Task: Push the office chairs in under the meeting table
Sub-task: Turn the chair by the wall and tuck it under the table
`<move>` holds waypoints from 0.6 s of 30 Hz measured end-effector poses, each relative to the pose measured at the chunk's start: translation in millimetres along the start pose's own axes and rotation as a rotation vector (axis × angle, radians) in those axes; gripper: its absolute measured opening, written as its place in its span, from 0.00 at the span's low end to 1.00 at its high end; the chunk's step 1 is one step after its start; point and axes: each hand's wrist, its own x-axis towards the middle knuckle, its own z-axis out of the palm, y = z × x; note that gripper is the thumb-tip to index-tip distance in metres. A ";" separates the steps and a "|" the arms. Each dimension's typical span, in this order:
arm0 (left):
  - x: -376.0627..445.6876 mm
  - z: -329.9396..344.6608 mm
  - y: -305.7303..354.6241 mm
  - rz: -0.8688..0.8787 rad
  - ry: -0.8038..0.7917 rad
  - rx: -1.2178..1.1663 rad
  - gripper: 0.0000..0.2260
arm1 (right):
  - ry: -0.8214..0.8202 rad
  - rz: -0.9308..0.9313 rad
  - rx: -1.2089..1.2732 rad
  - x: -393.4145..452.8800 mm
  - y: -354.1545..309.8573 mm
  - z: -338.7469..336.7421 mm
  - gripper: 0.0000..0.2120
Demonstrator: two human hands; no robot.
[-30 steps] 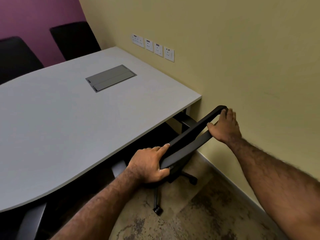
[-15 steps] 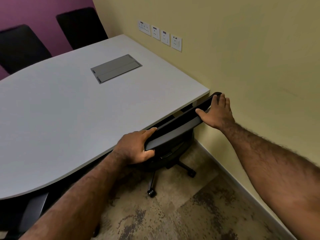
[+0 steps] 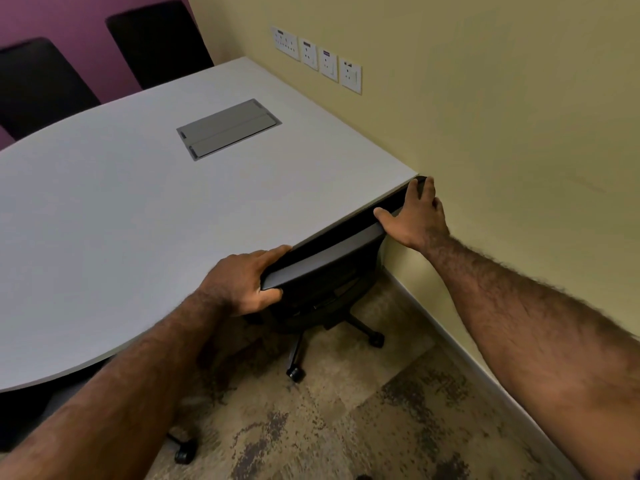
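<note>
A black office chair (image 3: 322, 275) stands at the near right corner of the pale grey meeting table (image 3: 104, 216), its backrest top pressed against the table edge and its seat hidden underneath. My left hand (image 3: 242, 282) grips the left end of the backrest top. My right hand (image 3: 412, 216) holds the right end, close to the yellow wall. The chair's wheeled base (image 3: 298, 368) shows on the carpet below.
Two more black chairs (image 3: 156, 39) (image 3: 38, 84) stand at the table's far side against a purple wall. Another chair's wheel (image 3: 185, 453) shows under the table at lower left. A grey cable hatch (image 3: 228, 128) sits in the tabletop. Wall sockets (image 3: 317, 57) line the yellow wall.
Both hands have pushed the chair forward. Its backrest, which stood clear of the table a second ago, now meets the table edge.
</note>
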 end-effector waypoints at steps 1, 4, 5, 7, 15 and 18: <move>2.9 -1.2 0.3 0.000 -0.009 -0.005 0.38 | 0.005 0.002 -0.002 1.7 1.2 -0.6 0.51; 5.4 -4.5 -7.3 -0.017 -0.046 0.008 0.38 | -0.011 0.008 0.009 5.4 -4.4 2.7 0.50; 6.6 -5.5 -10.3 -0.022 -0.055 0.020 0.38 | -0.012 0.004 0.012 6.9 -7.2 2.6 0.50; 9.6 -4.6 -15.3 -0.049 -0.076 0.040 0.38 | -0.028 -0.006 0.020 10.4 -10.4 5.2 0.50; 25.2 -4.8 -22.3 -0.074 -0.131 0.122 0.37 | -0.026 -0.019 0.043 23.4 -12.1 5.9 0.52; 32.6 -8.6 -25.2 -0.079 -0.139 0.177 0.37 | -0.025 -0.015 0.039 32.0 -14.9 4.2 0.51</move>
